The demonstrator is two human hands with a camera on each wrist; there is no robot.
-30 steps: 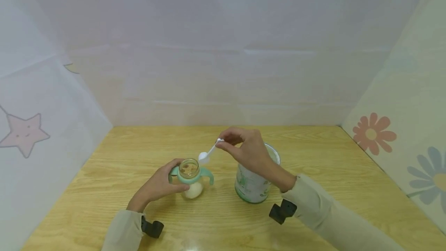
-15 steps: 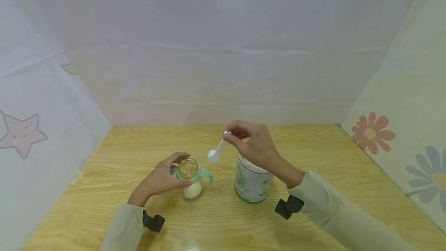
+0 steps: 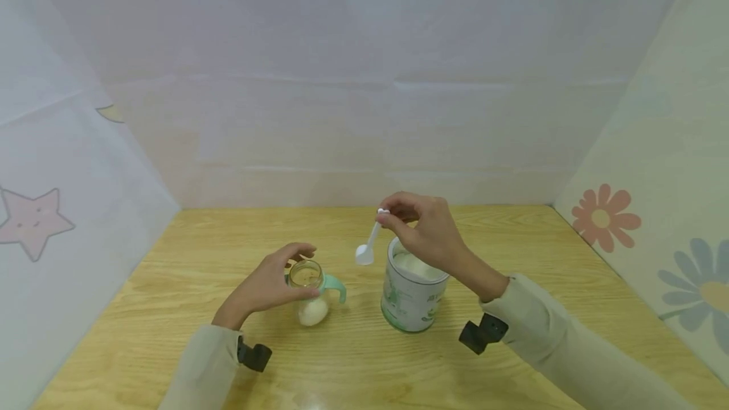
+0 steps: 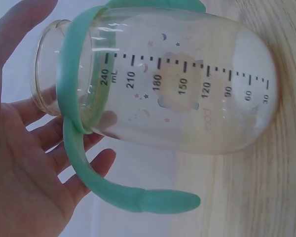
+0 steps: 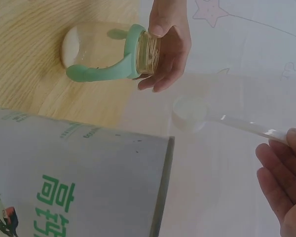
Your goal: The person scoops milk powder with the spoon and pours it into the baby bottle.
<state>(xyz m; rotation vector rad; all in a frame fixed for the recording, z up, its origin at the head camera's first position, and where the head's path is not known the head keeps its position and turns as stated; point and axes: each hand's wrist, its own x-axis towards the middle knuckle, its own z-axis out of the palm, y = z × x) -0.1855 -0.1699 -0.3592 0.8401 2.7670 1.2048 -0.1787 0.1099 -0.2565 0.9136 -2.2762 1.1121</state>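
Observation:
A clear baby bottle with mint-green handles stands upright on the table, uncapped, with white powder in its bottom. My left hand is around its neck with fingers spread loosely; in the left wrist view the fingers look relaxed and lie behind the neck and one handle. Between finger and thumb my right hand pinches the handle end of a white measuring scoop. The scoop hangs bowl-down between the bottle and a milk powder tin. Pale powder shows inside the open tin, partly hidden by the right hand.
All of this is on a light wooden table. White fabric walls enclose it at the back and sides, with a printed pink star at left and a red flower at right.
My right hand has carried the scoop from beside the bottle's mouth rightward toward the tin, uncovering more of the tin's opening. The left hand's fingers have loosened and lifted slightly around the bottle.

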